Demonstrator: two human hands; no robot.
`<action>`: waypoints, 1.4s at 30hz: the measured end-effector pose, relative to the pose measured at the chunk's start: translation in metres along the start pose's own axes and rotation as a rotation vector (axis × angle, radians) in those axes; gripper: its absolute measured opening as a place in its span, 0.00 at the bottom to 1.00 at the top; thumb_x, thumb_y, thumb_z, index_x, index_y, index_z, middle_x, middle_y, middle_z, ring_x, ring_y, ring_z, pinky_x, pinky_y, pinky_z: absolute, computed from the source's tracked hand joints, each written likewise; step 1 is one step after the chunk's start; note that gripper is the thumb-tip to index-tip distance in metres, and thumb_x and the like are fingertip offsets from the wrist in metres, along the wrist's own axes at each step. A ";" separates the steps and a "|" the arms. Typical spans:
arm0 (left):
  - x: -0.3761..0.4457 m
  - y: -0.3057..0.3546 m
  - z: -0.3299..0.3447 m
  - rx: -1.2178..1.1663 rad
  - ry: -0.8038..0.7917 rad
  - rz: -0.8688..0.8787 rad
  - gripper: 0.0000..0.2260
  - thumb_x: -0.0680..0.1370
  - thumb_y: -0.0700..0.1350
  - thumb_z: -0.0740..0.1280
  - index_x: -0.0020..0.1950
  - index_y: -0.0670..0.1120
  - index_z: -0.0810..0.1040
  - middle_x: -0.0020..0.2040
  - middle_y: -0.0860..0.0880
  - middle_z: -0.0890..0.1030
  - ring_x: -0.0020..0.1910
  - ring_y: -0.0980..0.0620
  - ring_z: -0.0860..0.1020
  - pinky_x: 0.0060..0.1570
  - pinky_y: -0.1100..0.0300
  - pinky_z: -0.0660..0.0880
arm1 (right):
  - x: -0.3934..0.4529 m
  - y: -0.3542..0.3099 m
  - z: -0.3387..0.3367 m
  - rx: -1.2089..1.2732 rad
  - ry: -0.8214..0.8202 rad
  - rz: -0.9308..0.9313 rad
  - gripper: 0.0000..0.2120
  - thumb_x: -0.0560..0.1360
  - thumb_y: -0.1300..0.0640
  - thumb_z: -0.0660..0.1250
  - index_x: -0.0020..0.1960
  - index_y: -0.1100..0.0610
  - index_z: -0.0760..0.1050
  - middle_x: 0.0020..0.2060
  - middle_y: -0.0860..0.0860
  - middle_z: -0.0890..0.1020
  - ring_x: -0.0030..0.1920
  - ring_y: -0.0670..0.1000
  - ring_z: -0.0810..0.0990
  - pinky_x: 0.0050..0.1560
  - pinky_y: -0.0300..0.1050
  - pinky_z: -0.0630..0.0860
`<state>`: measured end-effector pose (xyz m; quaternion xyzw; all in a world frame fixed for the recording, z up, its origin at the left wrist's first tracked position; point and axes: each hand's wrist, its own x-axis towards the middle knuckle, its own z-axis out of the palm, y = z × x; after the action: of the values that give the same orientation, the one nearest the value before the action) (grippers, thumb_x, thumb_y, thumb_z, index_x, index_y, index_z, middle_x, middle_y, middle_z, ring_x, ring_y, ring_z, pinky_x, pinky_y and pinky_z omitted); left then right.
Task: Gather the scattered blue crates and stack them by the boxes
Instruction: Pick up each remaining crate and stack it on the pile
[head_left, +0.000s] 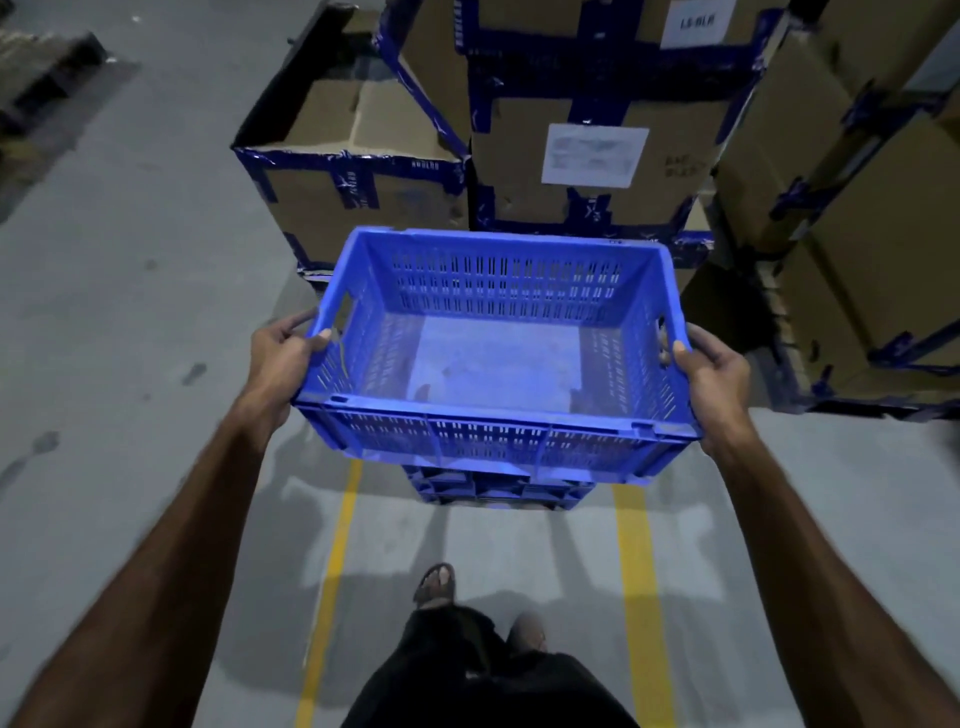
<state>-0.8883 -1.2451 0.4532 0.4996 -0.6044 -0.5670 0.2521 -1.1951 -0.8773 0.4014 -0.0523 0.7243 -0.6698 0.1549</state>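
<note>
A single wide-angle head view looks forward and steeply down from close above, bare forearms entering from both lower corners, grey concrete floor (130, 291) below, and brown taped cardboard boxes (592, 150) across the frame's top.

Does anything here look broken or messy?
Yes. The cardboard box on the left of the pile has its top flaps hanging open and its blue tape torn and ragged. The blue crate held in both hands looks fine and empty.

Empty blue crate (493, 353) held above, perhaps, another crate (498, 491).
</note>
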 end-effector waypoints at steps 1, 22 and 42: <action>0.010 0.001 0.004 0.000 -0.017 0.000 0.18 0.79 0.34 0.69 0.68 0.47 0.78 0.35 0.55 0.86 0.31 0.59 0.83 0.33 0.63 0.80 | 0.002 0.001 0.003 0.001 0.012 -0.004 0.21 0.79 0.58 0.70 0.71 0.61 0.75 0.44 0.53 0.87 0.48 0.53 0.84 0.60 0.57 0.81; 0.110 -0.024 0.036 -0.044 -0.082 0.058 0.18 0.79 0.32 0.68 0.68 0.43 0.79 0.44 0.62 0.86 0.44 0.57 0.84 0.55 0.56 0.81 | 0.029 0.023 0.036 -0.076 0.115 -0.048 0.23 0.80 0.54 0.69 0.72 0.62 0.74 0.42 0.43 0.88 0.49 0.53 0.84 0.56 0.49 0.81; 0.041 -0.064 0.008 1.023 -0.055 0.769 0.22 0.79 0.62 0.61 0.56 0.49 0.86 0.63 0.46 0.81 0.70 0.41 0.70 0.58 0.43 0.71 | -0.075 0.023 0.038 -1.052 -0.099 -0.463 0.12 0.83 0.47 0.63 0.62 0.49 0.80 0.60 0.48 0.82 0.62 0.53 0.78 0.66 0.53 0.60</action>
<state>-0.8904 -1.2687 0.3805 0.2897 -0.9409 -0.0886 0.1516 -1.1098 -0.8898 0.3886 -0.3107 0.9215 -0.2327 -0.0090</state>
